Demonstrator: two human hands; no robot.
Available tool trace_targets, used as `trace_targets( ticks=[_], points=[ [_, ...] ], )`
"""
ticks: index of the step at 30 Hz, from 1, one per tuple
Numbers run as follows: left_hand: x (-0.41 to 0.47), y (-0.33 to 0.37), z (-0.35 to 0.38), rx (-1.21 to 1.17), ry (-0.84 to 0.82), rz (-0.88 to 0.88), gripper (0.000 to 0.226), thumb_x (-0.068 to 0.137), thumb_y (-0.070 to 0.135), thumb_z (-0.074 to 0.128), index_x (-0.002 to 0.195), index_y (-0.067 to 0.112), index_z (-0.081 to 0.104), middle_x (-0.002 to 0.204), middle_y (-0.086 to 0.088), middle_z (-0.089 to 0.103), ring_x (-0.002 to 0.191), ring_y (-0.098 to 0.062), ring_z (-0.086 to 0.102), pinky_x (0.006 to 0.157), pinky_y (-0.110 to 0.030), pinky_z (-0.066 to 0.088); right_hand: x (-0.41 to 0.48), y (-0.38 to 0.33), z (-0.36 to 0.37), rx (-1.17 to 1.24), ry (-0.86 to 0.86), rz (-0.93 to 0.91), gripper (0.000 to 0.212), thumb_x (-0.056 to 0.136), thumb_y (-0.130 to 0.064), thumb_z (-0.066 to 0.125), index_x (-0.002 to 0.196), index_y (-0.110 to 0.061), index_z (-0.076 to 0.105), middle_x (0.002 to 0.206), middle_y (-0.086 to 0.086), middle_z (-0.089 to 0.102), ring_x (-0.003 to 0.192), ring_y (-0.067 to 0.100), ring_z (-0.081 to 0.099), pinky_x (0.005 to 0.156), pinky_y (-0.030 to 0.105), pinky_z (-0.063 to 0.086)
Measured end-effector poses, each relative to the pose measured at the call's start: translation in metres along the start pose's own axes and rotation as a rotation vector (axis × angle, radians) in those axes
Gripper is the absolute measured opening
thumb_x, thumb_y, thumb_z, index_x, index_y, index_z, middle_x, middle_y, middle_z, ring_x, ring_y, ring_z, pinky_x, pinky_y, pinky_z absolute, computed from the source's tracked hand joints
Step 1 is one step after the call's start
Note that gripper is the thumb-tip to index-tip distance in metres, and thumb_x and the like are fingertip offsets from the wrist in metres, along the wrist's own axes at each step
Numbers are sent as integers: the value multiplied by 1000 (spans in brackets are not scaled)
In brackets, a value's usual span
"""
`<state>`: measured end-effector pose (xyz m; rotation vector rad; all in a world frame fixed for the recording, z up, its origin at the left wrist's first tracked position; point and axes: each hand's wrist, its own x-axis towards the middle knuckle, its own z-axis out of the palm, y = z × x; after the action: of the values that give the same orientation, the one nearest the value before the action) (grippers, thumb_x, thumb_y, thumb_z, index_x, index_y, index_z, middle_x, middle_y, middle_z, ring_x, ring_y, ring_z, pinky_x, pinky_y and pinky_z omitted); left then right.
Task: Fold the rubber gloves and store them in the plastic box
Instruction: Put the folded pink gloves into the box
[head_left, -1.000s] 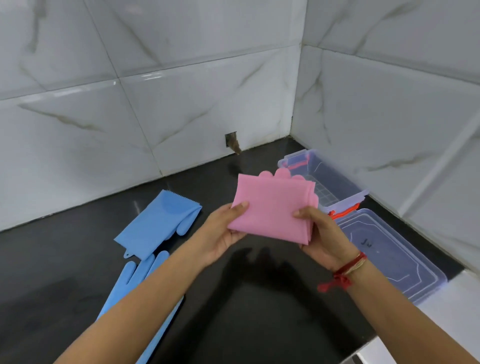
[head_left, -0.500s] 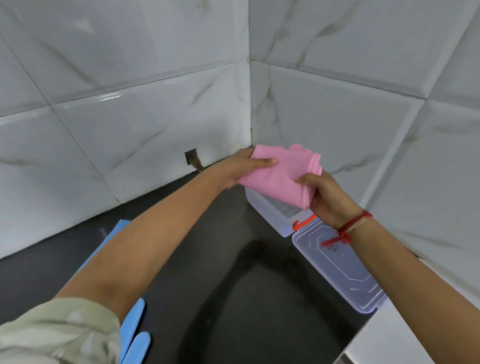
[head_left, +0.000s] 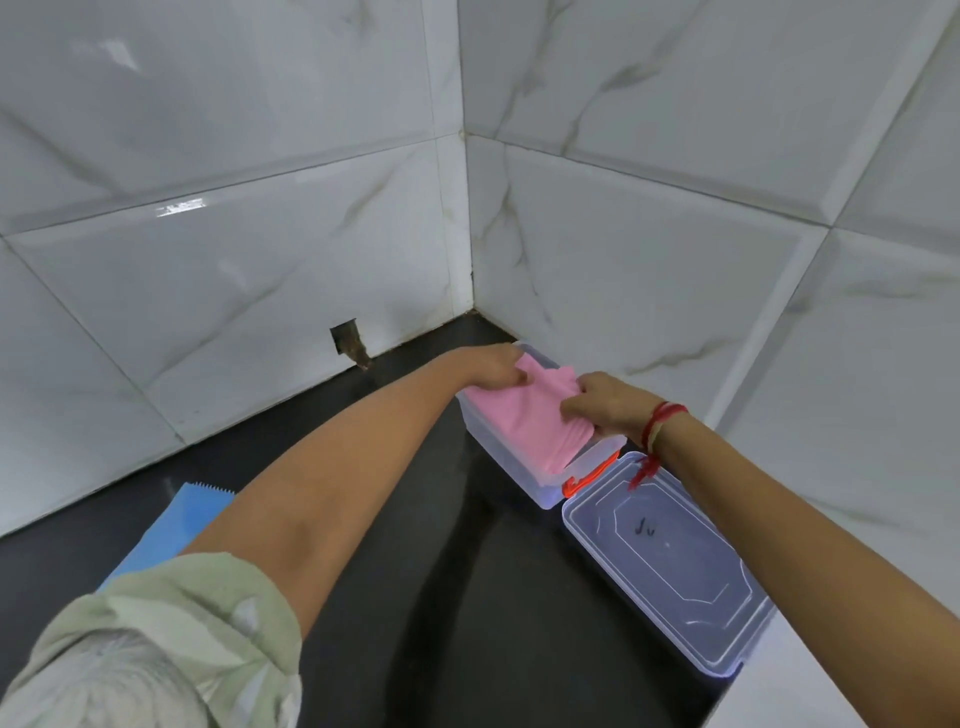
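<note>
The folded pink rubber gloves (head_left: 524, 423) lie inside the clear plastic box (head_left: 511, 467), which stands in the corner of the black counter. My left hand (head_left: 493, 371) grips the far end of the pink gloves. At their near right side my right hand (head_left: 605, 410) holds and presses them down into the box. A blue glove (head_left: 187, 519) lies flat on the counter at the left, mostly hidden behind my left arm.
The box's clear lid (head_left: 670, 571) lies upside up on the counter just right of the box, beside an orange latch (head_left: 584, 480). White marble tile walls meet in a corner behind the box. A small hole (head_left: 347, 340) sits low in the left wall.
Both hands carried the folded pink gloves from mid-air over the counter to the right and lowered them into the plastic box. My view turned toward the corner.
</note>
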<state>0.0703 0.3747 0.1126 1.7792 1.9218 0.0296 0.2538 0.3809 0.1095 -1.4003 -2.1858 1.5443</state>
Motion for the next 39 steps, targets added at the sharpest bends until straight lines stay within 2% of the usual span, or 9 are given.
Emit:
trace_targets(
  ticks=[3, 8, 13, 17, 20, 23, 27, 33, 39],
  points=[
    [5, -5, 12, 62, -36, -54, 45, 98, 35, 42, 136, 10, 39, 136, -11, 47, 117, -25, 48, 87, -30, 34, 6, -7, 5, -176, -95, 67, 11, 84, -2, 43, 94, -8, 46, 79, 6, 52, 73, 22, 57, 57, 25, 54],
    [9, -7, 29, 61, -22, -38, 35, 98, 29, 41, 125, 9, 51, 125, -12, 58, 109, -25, 55, 88, -30, 39, 16, -8, 22, -437, -120, 95, 33, 88, -6, 42, 120, -9, 42, 109, 17, 56, 104, 34, 55, 85, 36, 52],
    [12, -7, 39, 146, 64, -100, 36, 96, 41, 40, 114, 16, 57, 103, -5, 65, 95, -22, 59, 90, -35, 45, 22, -2, 34, -756, -5, 85, 33, 89, -13, 46, 120, -2, 51, 99, 16, 58, 84, 23, 50, 76, 29, 44],
    [0, 2, 38, 517, 398, 15, 35, 93, 38, 49, 116, 12, 53, 105, -7, 63, 89, -24, 62, 62, -32, 39, 13, -3, 41, -1014, 152, 7, 30, 90, -11, 45, 117, -6, 55, 113, 14, 64, 100, 29, 62, 85, 36, 51],
    [-10, 10, 33, 539, 570, 93, 30, 89, 30, 59, 110, 9, 54, 99, -7, 62, 82, -25, 63, 57, -31, 38, 5, -10, 45, -1172, 375, -141, 28, 93, -11, 46, 119, -8, 55, 116, 13, 63, 104, 27, 63, 83, 33, 52],
    [-16, 13, 20, 399, 367, -38, 31, 84, 32, 63, 108, 14, 58, 100, -4, 63, 77, -20, 55, 63, -32, 43, 7, -18, 50, -1039, 291, -218, 46, 88, -10, 54, 132, -11, 42, 122, 16, 53, 100, 31, 62, 86, 37, 51],
    [-12, 10, 22, 384, -38, 7, 52, 81, 18, 69, 130, 17, 50, 119, -5, 59, 106, -24, 56, 91, -34, 46, 22, -16, 57, -1012, 65, -89, 73, 81, -15, 64, 142, -12, 24, 137, 20, 35, 104, 35, 59, 95, 41, 49],
    [-12, 2, 34, 214, -98, -29, 56, 91, 12, 56, 142, 26, 36, 137, -4, 47, 121, -25, 45, 103, -35, 33, 39, -8, 57, -985, -42, 28, 81, 80, -15, 66, 144, -9, 16, 142, 19, 27, 118, 38, 51, 101, 47, 45],
    [-5, 5, 37, 337, -159, -55, 56, 88, 20, 61, 139, 30, 39, 127, -4, 51, 121, -29, 46, 106, -46, 35, 45, -5, 47, -902, -187, 136, 88, 74, -18, 71, 142, -17, 14, 141, 14, 25, 122, 41, 44, 100, 50, 45]
  ],
)
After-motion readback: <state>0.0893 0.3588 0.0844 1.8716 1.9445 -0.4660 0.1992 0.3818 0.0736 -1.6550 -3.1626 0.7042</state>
